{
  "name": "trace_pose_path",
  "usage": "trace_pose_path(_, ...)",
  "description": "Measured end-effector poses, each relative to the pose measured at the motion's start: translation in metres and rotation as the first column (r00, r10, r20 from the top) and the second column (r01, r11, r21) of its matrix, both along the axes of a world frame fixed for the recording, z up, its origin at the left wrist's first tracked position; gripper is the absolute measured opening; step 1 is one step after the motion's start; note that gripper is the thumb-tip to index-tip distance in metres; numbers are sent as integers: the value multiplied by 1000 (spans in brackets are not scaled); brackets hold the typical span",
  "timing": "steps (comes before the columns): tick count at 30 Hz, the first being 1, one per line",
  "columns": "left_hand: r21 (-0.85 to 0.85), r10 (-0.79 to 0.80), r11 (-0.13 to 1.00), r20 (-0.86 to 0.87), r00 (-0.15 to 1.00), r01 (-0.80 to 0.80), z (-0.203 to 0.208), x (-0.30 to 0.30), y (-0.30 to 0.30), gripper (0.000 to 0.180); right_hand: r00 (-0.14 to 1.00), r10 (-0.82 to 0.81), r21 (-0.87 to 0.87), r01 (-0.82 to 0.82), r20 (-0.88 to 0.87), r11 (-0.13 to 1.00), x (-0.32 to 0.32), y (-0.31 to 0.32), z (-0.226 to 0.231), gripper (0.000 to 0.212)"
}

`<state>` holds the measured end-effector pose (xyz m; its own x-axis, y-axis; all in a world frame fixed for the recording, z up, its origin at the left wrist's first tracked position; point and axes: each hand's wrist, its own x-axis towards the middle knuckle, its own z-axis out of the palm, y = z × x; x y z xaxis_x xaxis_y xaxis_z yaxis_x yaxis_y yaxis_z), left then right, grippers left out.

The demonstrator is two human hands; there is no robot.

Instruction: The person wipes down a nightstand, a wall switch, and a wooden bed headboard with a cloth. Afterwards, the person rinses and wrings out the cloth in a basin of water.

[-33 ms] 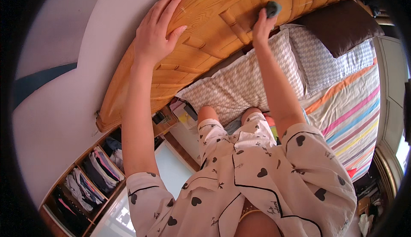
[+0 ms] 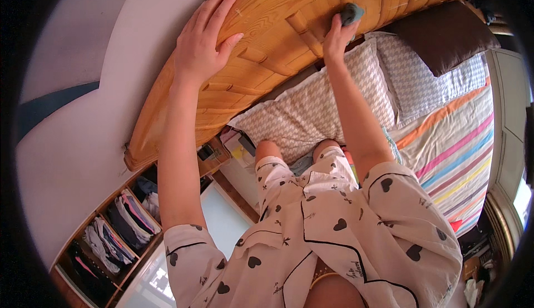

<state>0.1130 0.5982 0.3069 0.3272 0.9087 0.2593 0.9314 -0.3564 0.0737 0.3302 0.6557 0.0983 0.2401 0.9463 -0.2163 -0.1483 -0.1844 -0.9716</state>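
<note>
My left hand [image 2: 203, 38] rests on the upper edge of the carved wooden headboard [image 2: 267, 21], palm down, fingers stretched out and thumb apart. It holds nothing. Farther right, my right hand [image 2: 338, 40] is closed around a bunched grey-green cloth [image 2: 351, 14], which sits against the headboard's panelled face. Part of the cloth is hidden in the grip. Just below that arm lies a beige-and-white patterned pillow [image 2: 311, 107], near my knees.
A second patterned pillow [image 2: 431, 88] and a dark brown cushion [image 2: 445, 35] lie to the right on the bed. A striped sheet [image 2: 445, 146] covers the mattress. Open shelves [image 2: 118, 277] with folded clothes stand at the lower left, by a pale wall [image 2: 72, 158].
My right hand and the cloth have shifted slightly left and nearer along the headboard. My left hand stays in place.
</note>
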Motion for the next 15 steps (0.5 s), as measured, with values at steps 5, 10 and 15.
trace_pose_path(5,-41,-15,999,27,1000,16,5,2,0,66,973,65,59,-80,223,995,-37,-50,5,74)
trace_pose_path(10,-44,-62,997,51,997,65,13,10,1,66,948,118,45,-137,294,990,-60,-78,6,67)
trace_pose_path(15,-24,-64,998,17,998,64,9,3,-2,63,934,207,93,-243,291,966,-96,-120,23,75)
